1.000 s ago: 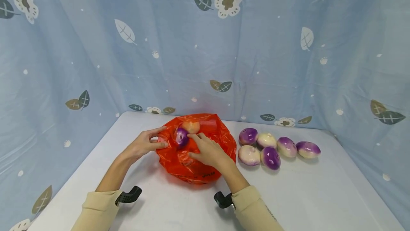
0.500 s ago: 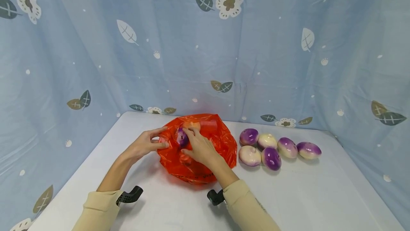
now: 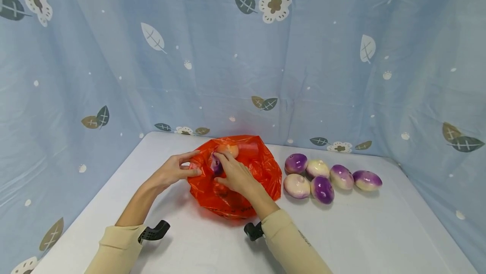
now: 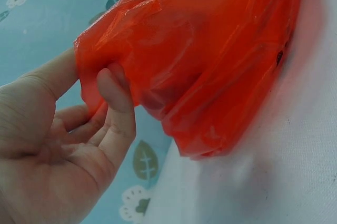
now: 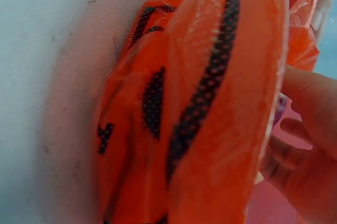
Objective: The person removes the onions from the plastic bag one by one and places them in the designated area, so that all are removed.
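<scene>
A red plastic bag with black print stands on the white table, its mouth facing up. My left hand pinches the bag's left rim between thumb and fingers; in the left wrist view the thumb presses the film from outside. Inside the mouth, my right hand grips a glossy purple onion, fingers over its top and thumb on the near side. Those fingers partly cover it. In the right wrist view the bag wall hides most of what the right hand holds. A pale round onion lies behind it in the bag.
Several purple-and-cream onions lie grouped right of the bag, among them a pale one and a purple one. The white table meets a blue patterned curtain at the back and sides.
My right hand has moved left and in over the bag's mouth, and its fingers have closed round the purple onion. The left hand keeps its hold on the rim.
</scene>
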The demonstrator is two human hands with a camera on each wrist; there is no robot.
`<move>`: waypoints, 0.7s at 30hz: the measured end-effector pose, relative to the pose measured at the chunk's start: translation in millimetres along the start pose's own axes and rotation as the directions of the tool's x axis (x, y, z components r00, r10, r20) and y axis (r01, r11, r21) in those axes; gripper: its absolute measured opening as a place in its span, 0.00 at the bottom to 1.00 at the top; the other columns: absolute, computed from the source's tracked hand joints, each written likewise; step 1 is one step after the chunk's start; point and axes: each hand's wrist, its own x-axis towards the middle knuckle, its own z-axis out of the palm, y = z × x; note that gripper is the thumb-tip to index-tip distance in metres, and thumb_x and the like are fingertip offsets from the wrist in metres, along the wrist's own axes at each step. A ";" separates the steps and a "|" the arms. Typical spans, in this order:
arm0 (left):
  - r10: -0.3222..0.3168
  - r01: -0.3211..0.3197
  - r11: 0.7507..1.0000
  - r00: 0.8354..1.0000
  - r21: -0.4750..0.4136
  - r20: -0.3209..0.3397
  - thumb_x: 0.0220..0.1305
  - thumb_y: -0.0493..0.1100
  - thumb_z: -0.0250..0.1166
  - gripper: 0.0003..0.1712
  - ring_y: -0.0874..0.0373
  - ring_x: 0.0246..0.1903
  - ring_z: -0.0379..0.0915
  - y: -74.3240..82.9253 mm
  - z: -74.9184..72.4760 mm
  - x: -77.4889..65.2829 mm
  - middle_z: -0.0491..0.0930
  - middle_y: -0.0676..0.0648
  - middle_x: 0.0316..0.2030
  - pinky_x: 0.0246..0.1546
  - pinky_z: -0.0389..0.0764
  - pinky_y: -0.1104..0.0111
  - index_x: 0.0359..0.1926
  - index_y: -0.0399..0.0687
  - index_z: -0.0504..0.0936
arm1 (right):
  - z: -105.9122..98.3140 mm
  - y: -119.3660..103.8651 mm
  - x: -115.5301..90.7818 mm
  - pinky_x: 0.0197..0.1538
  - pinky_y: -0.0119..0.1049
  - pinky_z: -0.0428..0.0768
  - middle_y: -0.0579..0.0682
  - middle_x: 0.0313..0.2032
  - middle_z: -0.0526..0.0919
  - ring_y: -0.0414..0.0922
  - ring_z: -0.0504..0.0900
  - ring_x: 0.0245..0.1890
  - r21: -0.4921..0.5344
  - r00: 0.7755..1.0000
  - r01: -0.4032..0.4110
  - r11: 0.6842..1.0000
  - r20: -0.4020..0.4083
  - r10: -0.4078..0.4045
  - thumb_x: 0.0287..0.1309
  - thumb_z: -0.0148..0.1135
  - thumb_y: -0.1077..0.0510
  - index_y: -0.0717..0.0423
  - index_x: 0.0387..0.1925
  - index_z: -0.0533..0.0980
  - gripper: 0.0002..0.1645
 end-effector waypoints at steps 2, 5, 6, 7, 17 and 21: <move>-0.001 0.001 1.000 1.000 0.002 0.000 0.60 0.46 0.71 0.46 0.50 0.51 0.83 0.4 -0.7 0.1 0.68 0.34 0.67 0.50 0.84 0.61 0.74 0.43 0.58 | -0.3 -0.5 2.0 0.61 0.52 0.78 0.46 0.71 0.61 0.49 0.74 0.64 0.001 1.000 -0.009 1.000 0.010 0.009 0.56 0.70 0.50 0.39 0.74 0.55 0.49; -0.004 0.004 1.000 1.000 0.007 0.001 0.60 0.47 0.71 0.47 0.51 0.51 0.83 1.3 -1.6 -0.2 0.69 0.34 0.65 0.50 0.84 0.61 0.75 0.43 0.58 | 0.0 -1.2 5.1 0.60 0.53 0.78 0.47 0.71 0.61 0.50 0.76 0.62 0.000 1.000 -0.021 1.000 0.020 0.021 0.56 0.70 0.50 0.38 0.75 0.54 0.50; -0.004 0.004 1.000 1.000 0.008 0.001 0.60 0.47 0.71 0.46 0.51 0.50 0.83 1.5 -1.9 -0.3 0.69 0.34 0.65 0.50 0.84 0.61 0.75 0.43 0.58 | 0.2 -1.3 6.0 0.60 0.53 0.79 0.47 0.70 0.61 0.50 0.77 0.61 -0.005 0.999 -0.022 1.000 0.023 0.022 0.56 0.70 0.49 0.38 0.75 0.54 0.50; -0.006 0.006 1.000 1.000 0.009 0.000 0.60 0.47 0.71 0.46 0.51 0.50 0.83 1.7 -2.0 -0.3 0.69 0.34 0.65 0.50 0.84 0.61 0.75 0.43 0.58 | 0.4 -1.4 6.7 0.60 0.52 0.79 0.47 0.70 0.61 0.50 0.78 0.59 -0.010 0.999 -0.024 1.000 0.024 0.024 0.56 0.70 0.49 0.37 0.75 0.54 0.50; -0.013 0.013 1.000 1.000 0.004 -0.005 0.60 0.46 0.70 0.46 0.51 0.50 0.83 2.8 0.2 -1.1 0.70 0.34 0.65 0.50 0.84 0.61 0.74 0.43 0.58 | 5.4 -0.8 12.7 0.56 0.50 0.81 0.44 0.61 0.72 0.47 0.81 0.51 -0.028 0.997 -0.042 0.999 -0.067 0.040 0.53 0.72 0.46 0.40 0.65 0.62 0.41; -0.018 0.018 1.000 1.000 0.002 -0.004 0.61 0.45 0.70 0.45 0.54 0.47 0.84 3.2 1.6 -1.5 0.74 0.34 0.60 0.49 0.84 0.63 0.74 0.43 0.58 | 5.4 -1.2 14.3 0.51 0.48 0.83 0.43 0.56 0.75 0.48 0.82 0.46 -0.049 0.990 -0.083 0.995 -0.115 0.077 0.51 0.74 0.44 0.41 0.60 0.65 0.38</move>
